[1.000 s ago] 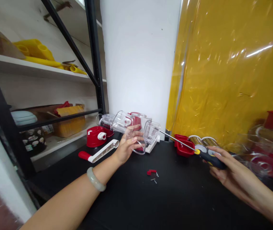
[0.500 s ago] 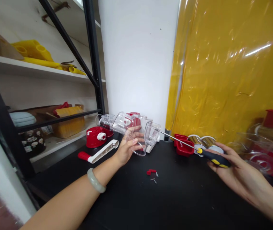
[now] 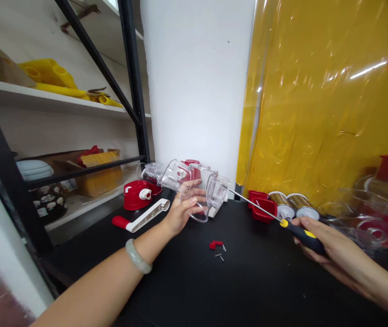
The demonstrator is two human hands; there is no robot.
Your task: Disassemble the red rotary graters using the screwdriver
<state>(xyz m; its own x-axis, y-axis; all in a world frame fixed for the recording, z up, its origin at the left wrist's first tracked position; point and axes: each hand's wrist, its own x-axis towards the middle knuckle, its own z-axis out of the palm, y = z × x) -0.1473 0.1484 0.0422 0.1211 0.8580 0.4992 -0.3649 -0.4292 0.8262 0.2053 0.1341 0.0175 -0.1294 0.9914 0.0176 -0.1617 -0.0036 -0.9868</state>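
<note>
Plastic housing, clear and drum-shaped (image 3: 194,190): held up just off the black tabletop (image 3: 214,290), out toward 12 o'clock and lying on its side.
Left hand (image 3: 180,211): cupped under the housing, fingers curled onto the clear wall. A pale green bangle (image 3: 138,256) is worn on that wrist.
Right hand (image 3: 326,245): closed round the black-and-yellow handle of a long screwdriver (image 3: 302,232), well out at 3 o'clock from the housing.
Screwdriver shaft (image 3: 255,206): thin steel, angled up toward 10 o'clock. The tip is set against the housing's right end, but whether it's actually seated in a screw can't be told.
Handling, best guess: light and stiff, but pretty slick. The walls look thin, so it could probably be cracked by a hard squeeze or scratched by a slipped tip.
Where to grab: the fat drum body is likely the safest spot, with the thin open rim best left alone.
Loose bits: a small red clip (image 3: 215,245) and a few tiny screws (image 3: 220,257) are left on the tabletop at 6 o'clock from the housing, between the two hands.
Nearby: a red-and-white crank handle (image 3: 142,217) lies at 8 o'clock from the housing. Two metal grater drums (image 3: 291,204) are parked at 3 o'clock, in front of a yellow plastic sheet (image 3: 323,100).
</note>
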